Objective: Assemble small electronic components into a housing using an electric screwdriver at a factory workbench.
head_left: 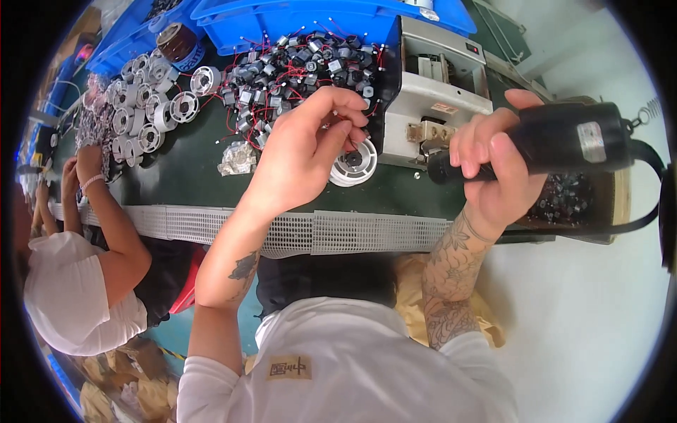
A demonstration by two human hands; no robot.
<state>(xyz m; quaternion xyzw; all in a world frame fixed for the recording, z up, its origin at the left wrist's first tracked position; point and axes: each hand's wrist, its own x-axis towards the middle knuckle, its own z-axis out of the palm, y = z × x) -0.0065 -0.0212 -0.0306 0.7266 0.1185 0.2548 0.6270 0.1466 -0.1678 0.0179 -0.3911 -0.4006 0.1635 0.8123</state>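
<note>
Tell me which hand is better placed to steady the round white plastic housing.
Left, I'd judge: the left hand is right by the round white plastic housing, while the right hand grips the black cylindrical tool.

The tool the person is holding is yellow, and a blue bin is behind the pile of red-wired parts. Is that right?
Not quite: the tool is black, as the head view shows. A blue bin is behind the pile of red-wired parts.
</note>
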